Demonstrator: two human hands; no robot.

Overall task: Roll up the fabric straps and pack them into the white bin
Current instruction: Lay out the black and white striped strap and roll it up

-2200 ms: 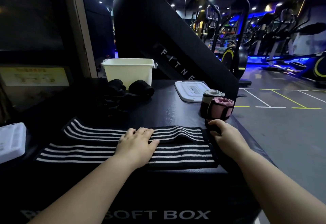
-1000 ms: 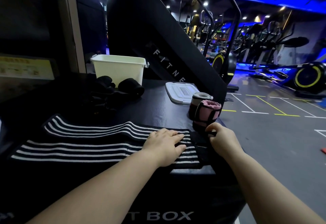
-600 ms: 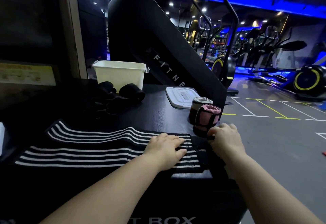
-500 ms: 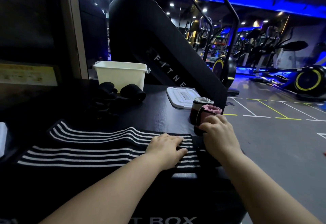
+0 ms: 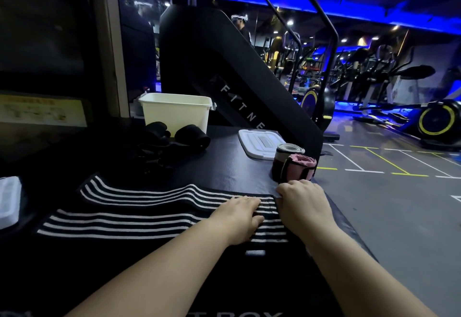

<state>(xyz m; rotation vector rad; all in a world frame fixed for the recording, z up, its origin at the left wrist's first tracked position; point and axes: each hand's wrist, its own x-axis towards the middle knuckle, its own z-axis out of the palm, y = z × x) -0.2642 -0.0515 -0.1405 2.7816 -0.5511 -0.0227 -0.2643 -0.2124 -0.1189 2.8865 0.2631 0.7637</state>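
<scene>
A long black strap with white stripes [image 5: 139,207] lies doubled and flat across the black soft box [image 5: 224,167]. My left hand [image 5: 238,218] rests flat on its right part. My right hand [image 5: 303,203] curls over the strap's right end and grips the dark end piece. Two rolled straps stand just beyond that hand: a pink one [image 5: 299,168] and a grey-topped one [image 5: 287,153]. The white bin [image 5: 175,112] stands at the back of the box, with black rolled straps [image 5: 192,136] lying in front of it.
A white lid [image 5: 259,143] lies at the box's far right. Another white lid [image 5: 8,200] sits at the left edge. A black stair machine [image 5: 224,72] rises behind the bin. The box's right edge drops to grey gym floor [image 5: 399,217].
My left hand slid right along the striped strap toward its end. My right hand lifted near the pink roll, then came back down onto the strap's end.
</scene>
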